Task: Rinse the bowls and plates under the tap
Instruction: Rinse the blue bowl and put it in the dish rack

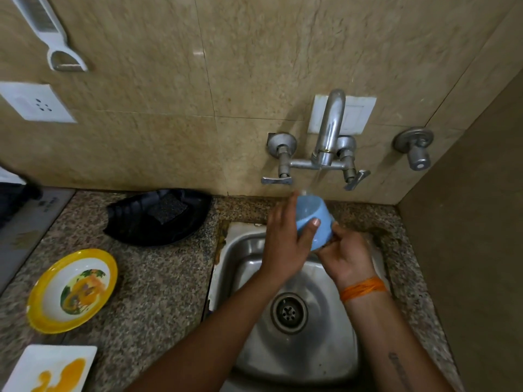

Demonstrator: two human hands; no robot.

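Blue bowl (315, 222), tilted, held by both hands under running tap (328, 131).

Hands (285, 244) hold bowl (315, 222) (under tap (328, 131)).

Light blue bowl (312, 222). Yellow-rimmed round plate (72, 290), white inside, printed with a green and orange picture. White square plate (49, 369) smeared orange-yellow. Speckled brown-grey granite desk (158, 278). Beige mottled wall tiles (158, 66). Dull silver sink (297, 360) and tap (328, 131). Black tray (158, 216) with dark speckled sponge (168, 207). Orange thread (363, 288) round the right wrist.
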